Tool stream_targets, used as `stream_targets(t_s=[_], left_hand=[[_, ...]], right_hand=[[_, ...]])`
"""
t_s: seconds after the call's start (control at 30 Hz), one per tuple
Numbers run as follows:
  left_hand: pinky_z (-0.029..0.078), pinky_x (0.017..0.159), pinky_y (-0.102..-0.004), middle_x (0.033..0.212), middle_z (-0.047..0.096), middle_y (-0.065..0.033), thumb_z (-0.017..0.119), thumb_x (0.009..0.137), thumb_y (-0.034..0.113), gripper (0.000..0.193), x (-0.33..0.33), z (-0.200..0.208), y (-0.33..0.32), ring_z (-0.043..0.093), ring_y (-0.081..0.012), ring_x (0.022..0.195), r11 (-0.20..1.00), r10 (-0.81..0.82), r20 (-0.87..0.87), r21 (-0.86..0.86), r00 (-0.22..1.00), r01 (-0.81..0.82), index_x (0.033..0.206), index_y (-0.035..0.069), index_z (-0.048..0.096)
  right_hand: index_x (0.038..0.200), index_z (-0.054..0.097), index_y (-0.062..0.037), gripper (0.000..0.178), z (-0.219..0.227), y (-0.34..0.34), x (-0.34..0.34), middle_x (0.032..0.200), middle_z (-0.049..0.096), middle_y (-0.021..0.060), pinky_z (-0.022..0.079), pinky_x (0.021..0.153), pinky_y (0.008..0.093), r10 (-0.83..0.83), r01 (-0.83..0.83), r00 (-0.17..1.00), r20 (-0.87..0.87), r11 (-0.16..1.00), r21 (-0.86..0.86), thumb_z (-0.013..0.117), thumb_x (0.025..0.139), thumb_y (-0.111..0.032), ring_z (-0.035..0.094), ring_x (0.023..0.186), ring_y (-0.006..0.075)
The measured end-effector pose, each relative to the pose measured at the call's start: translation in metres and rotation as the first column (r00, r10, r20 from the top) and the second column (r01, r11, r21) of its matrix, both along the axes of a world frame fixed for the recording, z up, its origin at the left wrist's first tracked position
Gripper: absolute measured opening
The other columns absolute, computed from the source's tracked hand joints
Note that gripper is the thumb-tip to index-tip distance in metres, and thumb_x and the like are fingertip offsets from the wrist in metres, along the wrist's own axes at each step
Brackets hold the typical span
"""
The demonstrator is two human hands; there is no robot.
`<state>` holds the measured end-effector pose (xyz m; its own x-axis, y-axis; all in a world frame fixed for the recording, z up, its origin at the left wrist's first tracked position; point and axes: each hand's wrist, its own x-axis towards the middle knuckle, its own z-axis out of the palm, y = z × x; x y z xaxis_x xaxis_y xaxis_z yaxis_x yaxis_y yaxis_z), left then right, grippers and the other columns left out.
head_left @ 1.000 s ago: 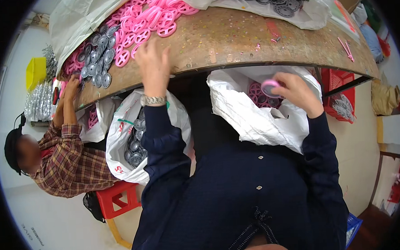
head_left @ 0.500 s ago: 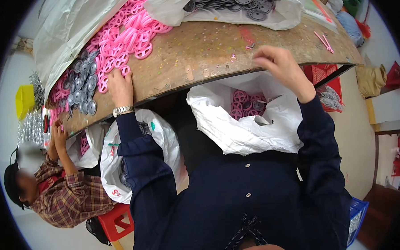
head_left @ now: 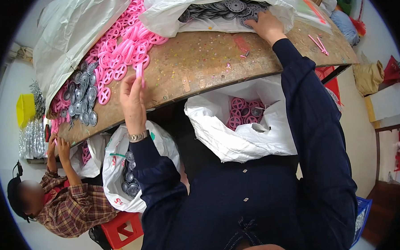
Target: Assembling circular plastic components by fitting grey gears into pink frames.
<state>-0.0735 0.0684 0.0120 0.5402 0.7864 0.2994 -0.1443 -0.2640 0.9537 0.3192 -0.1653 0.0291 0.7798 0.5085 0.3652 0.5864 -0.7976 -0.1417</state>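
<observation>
In my left hand [head_left: 133,101], lifted just off the table's near edge, a pink plastic spoked ring [head_left: 139,72] is pinched and seen nearly edge-on. Past it spreads a heap of similar pink rings [head_left: 124,48]. My right hand [head_left: 268,26] reaches into the mouth of a white sack [head_left: 164,18] at the back of the table. Its thumb and fingers close on a grey plastic disc [head_left: 250,21] at the edge of a pile of grey discs [head_left: 222,10]. An open white bag [head_left: 209,124] in front of me holds pink rings with grey centres [head_left: 245,112].
Grey discs [head_left: 80,96] lie at the wooden table's [head_left: 197,58] left end. Another white bag [head_left: 113,173] with grey discs stands left of me, near a person in a checked shirt [head_left: 74,202] on a red stool [head_left: 124,229]. Pink sticks [head_left: 319,44] lie at right.
My left hand has lifted a pink ring from the heap and drawn back. My right hand has moved up and away from me to the grey discs in the sack.
</observation>
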Motion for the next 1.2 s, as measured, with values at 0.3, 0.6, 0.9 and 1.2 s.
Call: stream_targets(t_s=[0.3,0.6,0.9,1.2], left_hand=[[0.049,0.104,-0.0501,0.126,0.058,-0.0172,0.060,0.098,0.024,0.040,0.036,0.016,-0.081,0.057,-0.0331,0.120,0.487,-0.306,0.560,-0.602,0.770,0.632,0.127,-0.002,0.052],[0.052,0.102,-0.0481,0.125,0.058,-0.0176,0.057,0.100,0.027,0.042,0.066,0.012,-0.108,0.058,-0.0308,0.119,0.341,-0.359,0.594,-0.635,0.720,0.693,0.129,-0.002,0.048],[0.052,0.102,-0.0471,0.127,0.058,-0.0185,0.052,0.102,0.027,0.043,0.073,0.020,-0.140,0.060,-0.0290,0.117,0.288,-0.434,0.598,-0.617,0.674,0.733,0.131,-0.004,0.047],[0.056,0.094,-0.0399,0.121,0.061,-0.0130,0.044,0.106,0.028,0.038,0.068,0.017,-0.154,0.063,-0.0223,0.110,0.497,-0.580,0.396,-0.519,0.712,0.695,0.129,-0.001,0.052]], right_hand=[[0.103,0.068,-0.0028,0.047,-0.011,-0.008,0.021,0.096,0.070,0.0153,0.052,0.075,0.0434,0.138,-0.093,0.982,-0.126,0.945,0.313,0.072,0.082,-0.045,0.067,0.092,0.0312],[0.090,0.068,-0.0049,0.020,0.018,-0.031,-0.120,0.077,0.059,-0.0050,0.039,0.059,0.0238,0.756,-0.115,0.537,-0.374,0.505,0.855,0.074,0.086,-0.023,0.049,0.068,0.0051],[0.096,0.057,-0.0035,0.014,0.000,-0.040,-0.182,0.089,0.061,-0.0024,0.044,0.073,0.0217,0.873,-0.002,0.336,-0.355,0.377,0.926,0.069,0.090,-0.008,0.056,0.084,0.0044],[0.114,0.061,0.0019,0.026,0.005,-0.053,-0.204,0.102,0.068,0.0045,0.051,0.082,0.0245,0.808,-0.067,0.480,-0.342,0.422,0.904,0.068,0.090,-0.007,0.063,0.091,0.0100]])
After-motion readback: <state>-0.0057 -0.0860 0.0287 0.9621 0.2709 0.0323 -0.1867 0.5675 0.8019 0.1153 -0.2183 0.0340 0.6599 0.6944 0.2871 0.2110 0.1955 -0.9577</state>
